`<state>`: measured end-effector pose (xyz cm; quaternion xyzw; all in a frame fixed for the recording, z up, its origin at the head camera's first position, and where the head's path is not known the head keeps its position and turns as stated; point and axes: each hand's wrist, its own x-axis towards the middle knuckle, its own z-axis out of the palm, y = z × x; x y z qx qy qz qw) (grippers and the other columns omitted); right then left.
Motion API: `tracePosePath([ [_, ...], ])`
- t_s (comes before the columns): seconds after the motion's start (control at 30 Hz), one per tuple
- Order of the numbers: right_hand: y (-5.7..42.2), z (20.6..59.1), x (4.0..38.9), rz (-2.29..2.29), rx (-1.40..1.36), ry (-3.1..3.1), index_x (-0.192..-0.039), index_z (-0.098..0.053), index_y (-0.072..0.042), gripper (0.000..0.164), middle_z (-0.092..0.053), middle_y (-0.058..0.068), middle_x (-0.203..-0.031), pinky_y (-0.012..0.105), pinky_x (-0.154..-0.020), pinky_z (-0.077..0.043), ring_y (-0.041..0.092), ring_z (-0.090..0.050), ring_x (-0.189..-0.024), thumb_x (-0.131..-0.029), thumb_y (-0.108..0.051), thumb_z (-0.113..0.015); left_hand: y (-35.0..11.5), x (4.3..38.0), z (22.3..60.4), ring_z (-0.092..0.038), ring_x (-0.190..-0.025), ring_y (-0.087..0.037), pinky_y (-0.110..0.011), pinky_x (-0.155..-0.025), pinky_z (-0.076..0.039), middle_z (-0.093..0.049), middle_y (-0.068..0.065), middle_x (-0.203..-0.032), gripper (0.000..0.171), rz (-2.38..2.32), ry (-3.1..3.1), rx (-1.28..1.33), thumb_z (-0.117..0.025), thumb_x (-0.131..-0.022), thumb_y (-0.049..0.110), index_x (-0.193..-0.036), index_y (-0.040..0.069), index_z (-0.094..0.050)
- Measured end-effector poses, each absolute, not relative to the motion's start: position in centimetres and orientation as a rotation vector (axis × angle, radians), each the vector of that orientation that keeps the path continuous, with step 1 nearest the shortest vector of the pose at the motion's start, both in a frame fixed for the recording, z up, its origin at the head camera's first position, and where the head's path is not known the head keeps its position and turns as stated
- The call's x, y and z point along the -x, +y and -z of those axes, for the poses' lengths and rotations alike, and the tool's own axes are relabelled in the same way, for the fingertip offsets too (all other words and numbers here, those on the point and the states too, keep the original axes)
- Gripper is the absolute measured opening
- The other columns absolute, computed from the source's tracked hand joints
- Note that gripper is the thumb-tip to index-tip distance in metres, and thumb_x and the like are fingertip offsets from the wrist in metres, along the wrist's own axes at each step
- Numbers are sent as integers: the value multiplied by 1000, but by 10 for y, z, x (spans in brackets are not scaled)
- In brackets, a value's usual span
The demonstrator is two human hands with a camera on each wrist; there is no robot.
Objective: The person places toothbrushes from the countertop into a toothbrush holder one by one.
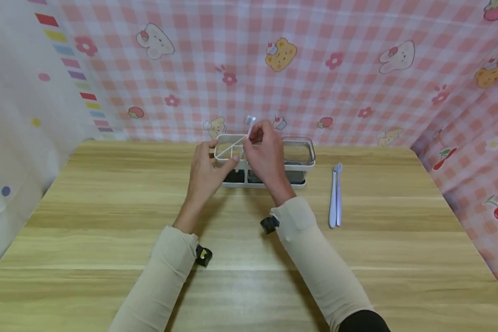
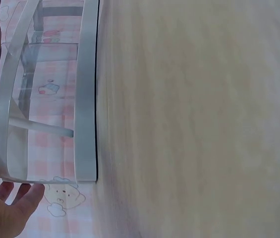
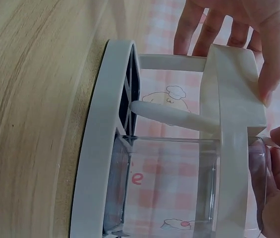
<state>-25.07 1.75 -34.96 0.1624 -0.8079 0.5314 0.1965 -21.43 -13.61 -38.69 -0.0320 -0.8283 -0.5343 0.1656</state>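
Observation:
A white toothbrush holder with clear cups stands on the table near the cloth backdrop. My left hand grips the divided upper rack at its left end, thumb in front and fingers behind. With my right hand I pinch a white toothbrush just below its bristle head, which points up. Its handle passes down through a slot in the rack, slanting, the tip close to the black-and-white base in the right wrist view.
Two more toothbrushes, one white and one lilac, lie side by side to the right of the holder. The wooden table ends at a pink checked cloth behind. Black wrist cameras sit on both wrists.

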Motion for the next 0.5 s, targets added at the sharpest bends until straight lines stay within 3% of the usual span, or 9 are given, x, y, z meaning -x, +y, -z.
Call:
tracePosePath([
  [0.23, 19, 346, 250, -1458, -467, -2331, -103, -56, -2, 19, -66, 11, -97, 26, -77, -56, 19, -65, -89, -90, 4, -69, -137, 215, 386, -57, -112, -34, -47, -94, -52, -50, -20, -132, 66, 1508, -2367, 81, -77, -89, 34, -137, -1, -49],
  [0.5, 24, 344, 248, -1545, -477, -2330, -106, -55, -1, 22, -64, 11, -100, 26, -83, -56, 20, -64, -93, -90, 5, -69, -136, 214, 386, -56, -111, -34, -51, -94, -52, -50, -23, -132, 66, 1529, -2355, 89, -78, -88, 32, -137, -2, -49],
])
